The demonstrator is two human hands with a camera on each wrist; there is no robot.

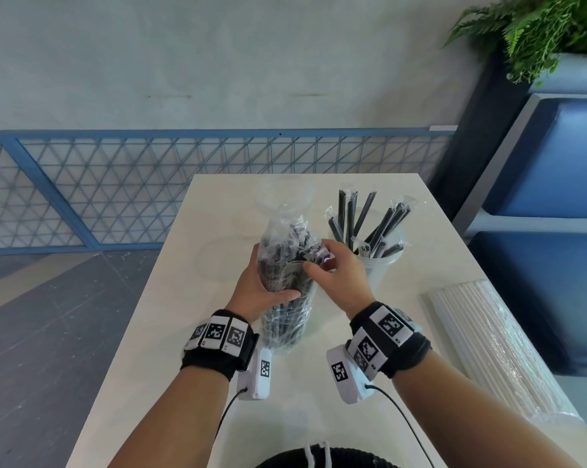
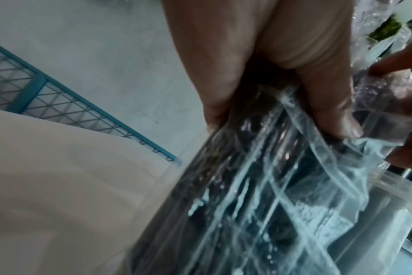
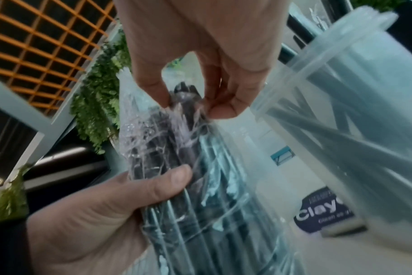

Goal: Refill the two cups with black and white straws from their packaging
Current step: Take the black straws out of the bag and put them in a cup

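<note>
Over the table (image 1: pixel 170 332), the left hand (image 1: pixel 261 282) wraps the middle of the upright clear bag of black straws (image 1: pixel 285 265) while the right hand (image 1: pixel 336 275) pinches wrapped straws at its crinkled open top, just beside the cup (image 1: pixel 383 265) holding black straws.

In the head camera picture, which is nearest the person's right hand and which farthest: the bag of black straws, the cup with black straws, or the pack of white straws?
From the right hand:
1. Bag of black straws: pinched by its fingers, to the left.
2. Cup with black straws: just beyond the hand, to its right.
3. Pack of white straws: lying along the table's right edge.
</note>
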